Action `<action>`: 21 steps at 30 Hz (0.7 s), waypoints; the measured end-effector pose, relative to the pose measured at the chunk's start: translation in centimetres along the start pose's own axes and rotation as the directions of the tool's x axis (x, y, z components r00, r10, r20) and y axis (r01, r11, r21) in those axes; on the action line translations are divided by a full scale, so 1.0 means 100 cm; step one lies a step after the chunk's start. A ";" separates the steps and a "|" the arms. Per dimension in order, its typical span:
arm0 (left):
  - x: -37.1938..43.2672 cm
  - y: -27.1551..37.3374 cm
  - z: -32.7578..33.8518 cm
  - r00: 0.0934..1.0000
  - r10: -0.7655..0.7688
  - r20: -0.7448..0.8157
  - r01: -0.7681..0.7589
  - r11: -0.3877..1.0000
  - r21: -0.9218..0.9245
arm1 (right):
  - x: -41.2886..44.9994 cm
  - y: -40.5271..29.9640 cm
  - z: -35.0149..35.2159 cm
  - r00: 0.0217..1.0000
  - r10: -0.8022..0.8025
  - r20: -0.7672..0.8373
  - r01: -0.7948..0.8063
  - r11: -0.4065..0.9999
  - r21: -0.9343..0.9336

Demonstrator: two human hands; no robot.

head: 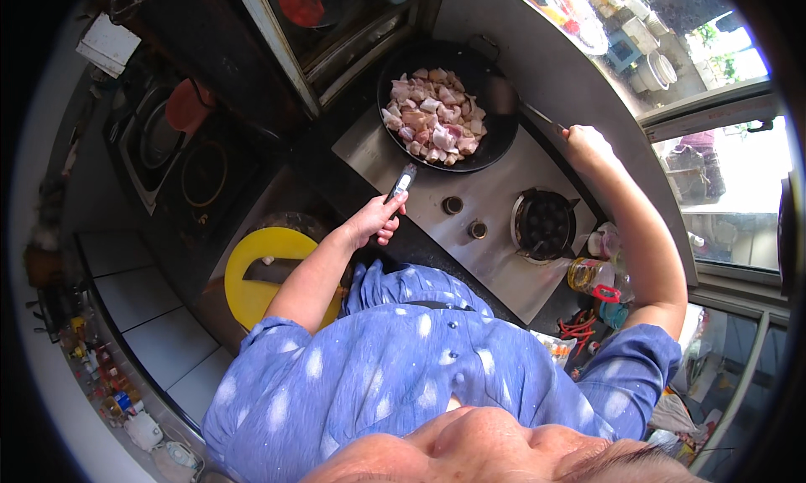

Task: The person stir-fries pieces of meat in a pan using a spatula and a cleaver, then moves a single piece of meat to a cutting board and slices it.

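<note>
A black wok (497,137) sits at the far end of the steel gas hob, with chunks of raw pale-pink meat (437,115) heaped in it. My left hand (376,220) is wrapped around the wok's handle (402,179), which points towards me. At the wok's right side, my right hand (587,147) grips the thin handle of a spatula (541,116). Its broad blade lies in shadow against the wok's right inner wall, apart from the meat. Any flame under the wok is hidden.
A second burner (543,223) and two knobs (453,205) are on the steel hob (434,231). An oil bottle (592,275) stands right of it. Left of me lies a yellow cutting board (242,275) with a knife (261,272) on it. A window (724,231) borders the right.
</note>
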State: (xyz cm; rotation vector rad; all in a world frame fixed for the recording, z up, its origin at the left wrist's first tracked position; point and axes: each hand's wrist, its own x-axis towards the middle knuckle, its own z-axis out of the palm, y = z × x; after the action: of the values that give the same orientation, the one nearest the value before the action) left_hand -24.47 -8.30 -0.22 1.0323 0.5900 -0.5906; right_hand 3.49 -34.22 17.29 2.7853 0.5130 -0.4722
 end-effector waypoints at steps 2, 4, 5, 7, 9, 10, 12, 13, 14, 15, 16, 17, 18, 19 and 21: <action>0.002 0.001 0.000 1.000 0.002 0.014 -0.002 1.000 0.006 | 0.012 0.013 -0.006 0.983 -0.112 0.147 0.127 0.987 -0.099; 0.001 0.001 0.001 1.000 0.001 0.021 -0.002 1.000 0.006 | 0.019 0.018 -0.019 0.878 0.018 0.478 -0.072 0.993 0.095; 0.000 0.002 0.001 1.000 -0.009 0.023 0.009 1.000 0.014 | 0.027 0.031 -0.013 0.808 -0.019 0.589 -0.167 0.951 0.259; 0.000 0.005 0.002 1.000 -0.016 0.025 0.015 1.000 0.015 | 0.022 0.032 0.002 0.733 -0.068 0.677 -0.276 0.880 0.387; -0.001 0.006 0.001 0.998 -0.046 0.041 0.045 0.998 0.035 | 0.021 0.027 0.028 0.634 -0.231 0.738 -0.361 0.755 0.547; 0.000 0.005 0.000 0.998 -0.049 0.051 0.046 0.998 0.047 | 0.021 0.016 0.041 0.556 -0.304 0.773 -0.440 0.682 0.584; 0.000 0.005 0.001 0.997 -0.057 0.052 0.055 0.997 0.045 | 0.016 -0.011 0.075 0.605 -0.353 0.713 -0.458 0.578 0.675; 0.000 0.007 0.002 0.997 -0.060 0.055 0.057 0.997 0.044 | 0.014 -0.025 0.091 0.644 -0.361 0.675 -0.491 0.482 0.726; -0.004 0.011 0.005 0.997 -0.064 0.051 0.062 0.997 0.044 | 0.013 -0.034 0.103 0.666 -0.397 0.632 -0.487 0.409 0.771; -0.004 0.010 0.005 0.997 -0.068 0.046 0.066 0.997 0.044 | 0.012 -0.042 0.115 0.683 -0.432 0.589 -0.484 0.335 0.808; -0.004 0.010 0.005 0.998 -0.057 0.034 0.055 0.997 0.044 | 0.009 -0.047 0.122 0.707 -0.433 0.559 -0.475 0.295 0.829; -0.004 0.009 0.005 0.999 -0.045 0.023 0.044 0.998 0.046 | 0.005 -0.050 0.128 0.731 -0.431 0.529 -0.464 0.253 0.849; -0.003 0.008 0.004 0.999 -0.047 0.019 0.046 0.998 0.048 | 0.001 -0.052 0.130 0.747 -0.412 0.523 -0.475 0.219 0.852; -0.002 0.007 0.004 0.999 -0.040 0.021 0.039 0.999 0.031 | -0.003 -0.050 0.132 0.746 -0.415 0.521 -0.476 0.217 0.853; -0.002 0.006 0.004 0.999 -0.036 0.021 0.036 0.999 0.016 | -0.012 -0.044 0.132 0.752 -0.430 0.500 -0.472 0.178 0.863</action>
State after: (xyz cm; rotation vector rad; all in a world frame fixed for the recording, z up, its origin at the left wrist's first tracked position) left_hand -24.13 -8.37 0.43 1.0311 0.5870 -0.6377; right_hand -2.78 -34.82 4.83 3.1688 -0.2111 -2.5863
